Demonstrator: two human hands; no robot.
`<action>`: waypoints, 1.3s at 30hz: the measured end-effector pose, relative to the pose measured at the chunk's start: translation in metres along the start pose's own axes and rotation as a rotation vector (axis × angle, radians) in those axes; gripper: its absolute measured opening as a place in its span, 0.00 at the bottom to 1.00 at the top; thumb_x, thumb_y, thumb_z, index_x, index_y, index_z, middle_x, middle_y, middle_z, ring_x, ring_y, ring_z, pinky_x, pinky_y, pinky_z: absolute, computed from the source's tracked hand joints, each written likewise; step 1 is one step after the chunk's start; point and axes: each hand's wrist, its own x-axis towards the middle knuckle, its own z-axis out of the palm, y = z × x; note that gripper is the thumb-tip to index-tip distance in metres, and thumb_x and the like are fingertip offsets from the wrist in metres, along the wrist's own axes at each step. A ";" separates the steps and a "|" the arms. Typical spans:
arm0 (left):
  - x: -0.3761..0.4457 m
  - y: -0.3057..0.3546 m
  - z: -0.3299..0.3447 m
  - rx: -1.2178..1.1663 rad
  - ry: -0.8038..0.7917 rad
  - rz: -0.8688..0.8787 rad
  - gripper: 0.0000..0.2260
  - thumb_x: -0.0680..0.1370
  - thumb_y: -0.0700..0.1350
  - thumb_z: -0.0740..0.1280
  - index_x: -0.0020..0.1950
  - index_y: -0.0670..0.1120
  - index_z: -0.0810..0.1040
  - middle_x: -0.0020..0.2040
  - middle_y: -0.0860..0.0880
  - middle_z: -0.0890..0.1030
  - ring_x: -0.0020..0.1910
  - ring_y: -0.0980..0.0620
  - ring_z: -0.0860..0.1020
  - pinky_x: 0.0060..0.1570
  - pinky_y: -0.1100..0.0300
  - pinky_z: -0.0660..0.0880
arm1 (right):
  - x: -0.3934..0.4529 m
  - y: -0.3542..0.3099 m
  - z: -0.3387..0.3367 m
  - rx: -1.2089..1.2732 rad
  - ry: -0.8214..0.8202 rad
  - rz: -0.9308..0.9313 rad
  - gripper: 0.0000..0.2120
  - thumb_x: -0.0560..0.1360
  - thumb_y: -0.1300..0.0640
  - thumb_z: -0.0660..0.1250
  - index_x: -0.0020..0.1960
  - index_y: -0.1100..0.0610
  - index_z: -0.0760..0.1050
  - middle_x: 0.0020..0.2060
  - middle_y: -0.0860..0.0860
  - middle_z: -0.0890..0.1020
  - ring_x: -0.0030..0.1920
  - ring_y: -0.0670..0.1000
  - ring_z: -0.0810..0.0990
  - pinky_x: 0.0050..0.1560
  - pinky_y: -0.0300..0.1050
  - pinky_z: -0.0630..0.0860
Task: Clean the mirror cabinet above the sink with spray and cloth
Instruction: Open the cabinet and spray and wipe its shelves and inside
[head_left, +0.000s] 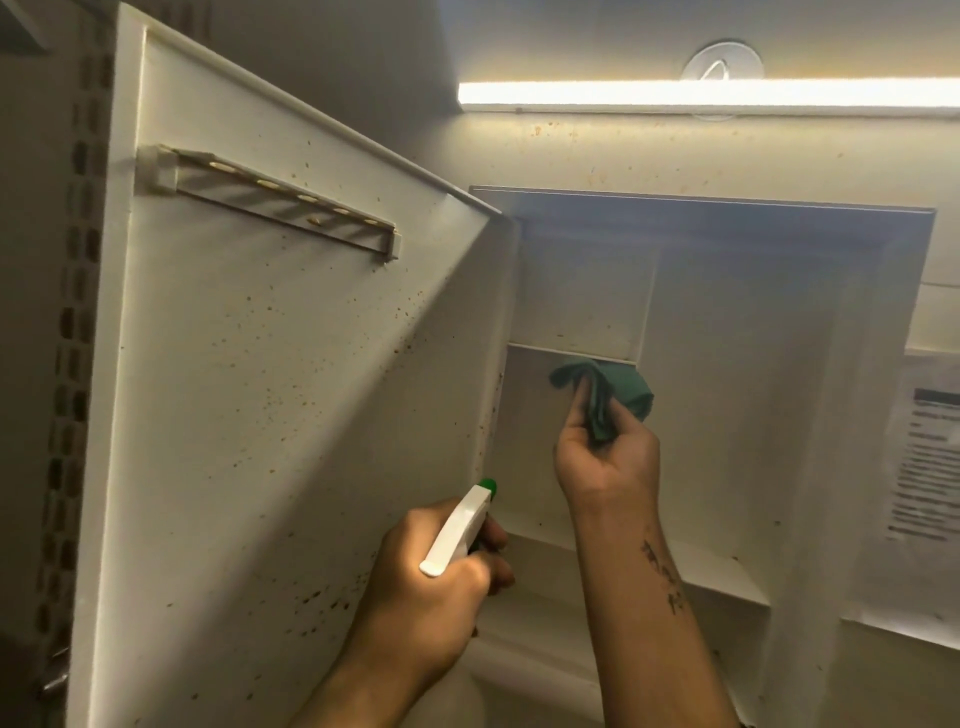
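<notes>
The cabinet door (270, 395) stands swung open to the left, its inner face speckled with brown spots and carrying a slotted rack (270, 205) near its top edge. Inside the cabinet (727, 364), the right hand (605, 462) holds a bunched green cloth (608, 389), thumb and fingers curled round its lower folds, and presses the loose upper part against the underside of the upper shelf (571, 352) near its front edge, close to the left wall. The cloth looks soft and light; it should mould into the shelf corners, and a grip on the gathered middle, as here, keeps enough free fabric to wipe with. The left hand (441, 582) is wrapped round the neck of a spray bottle (460, 530), fingers closed about the trigger area, nozzle pointing up toward the door's hinge edge, just below the lower shelf (701, 566); the bottle's body is hidden by the hand. Its smooth plastic may turn slippery if wet, so the neck is probably the safest hold. A strip light (701, 93) glows above the cabinet's top edge, and a printed notice (930, 462) hangs to the right.
</notes>
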 end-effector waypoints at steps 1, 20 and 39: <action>0.001 0.001 0.000 0.000 -0.005 -0.001 0.09 0.72 0.31 0.66 0.42 0.44 0.81 0.36 0.44 0.85 0.30 0.56 0.79 0.26 0.62 0.70 | -0.004 -0.001 0.000 -0.014 -0.007 -0.015 0.12 0.72 0.68 0.66 0.56 0.64 0.76 0.55 0.61 0.81 0.56 0.58 0.81 0.57 0.46 0.80; 0.064 0.092 0.014 0.084 0.077 0.325 0.09 0.74 0.35 0.64 0.41 0.44 0.83 0.40 0.43 0.82 0.37 0.49 0.80 0.33 0.53 0.84 | -0.030 -0.068 0.040 -0.443 -0.199 -0.372 0.10 0.76 0.66 0.63 0.52 0.58 0.80 0.45 0.53 0.86 0.52 0.55 0.84 0.52 0.46 0.81; 0.109 0.128 0.082 0.041 -0.131 0.210 0.11 0.72 0.33 0.60 0.51 0.34 0.77 0.39 0.35 0.85 0.36 0.39 0.84 0.25 0.59 0.76 | -0.026 -0.098 0.042 -0.465 -0.024 -0.457 0.10 0.76 0.65 0.65 0.54 0.53 0.77 0.49 0.51 0.83 0.50 0.52 0.83 0.41 0.43 0.78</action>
